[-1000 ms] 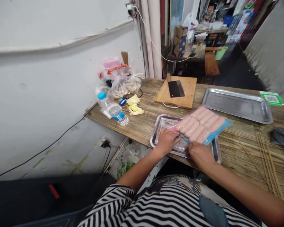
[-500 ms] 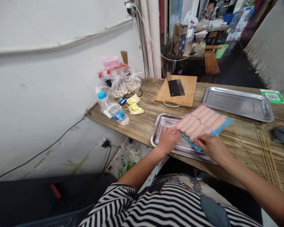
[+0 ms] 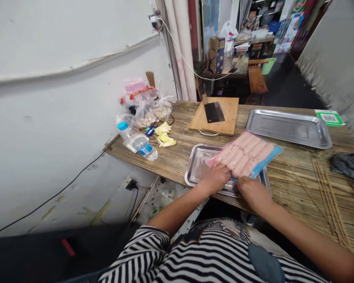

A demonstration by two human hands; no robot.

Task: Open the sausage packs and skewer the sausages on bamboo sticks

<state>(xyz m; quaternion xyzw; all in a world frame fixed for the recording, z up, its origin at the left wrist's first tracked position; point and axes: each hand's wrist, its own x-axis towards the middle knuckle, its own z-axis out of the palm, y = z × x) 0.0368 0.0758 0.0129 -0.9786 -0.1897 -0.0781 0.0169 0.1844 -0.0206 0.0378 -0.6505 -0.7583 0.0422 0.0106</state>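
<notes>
Sausages (image 3: 244, 151), pale pink and cylindrical, are being held in rows inside a flat clear plastic pack with a blue border (image 3: 265, 161). The pack is being held over a shiny rectangular metal tray (image 3: 189, 173), its far and right parts reaching past the rim; whether any weight is being borne by the tray cannot be told. The near edge is being gripped by both bare hands: by the left hand (image 3: 218, 178), fingers curled, and by the right hand (image 3: 251, 191), bunched closed just beside it. Farther off, a dark-bladed cleaver with a wooden handle (image 3: 215, 113) is being supported by a pale wooden cutting board (image 3: 230, 114). A long silver metal tray (image 3: 286, 127) and thin wooden skewers (image 3: 327, 196) are being borne by the brown wooden table (image 3: 172, 162) on the right.
</notes>
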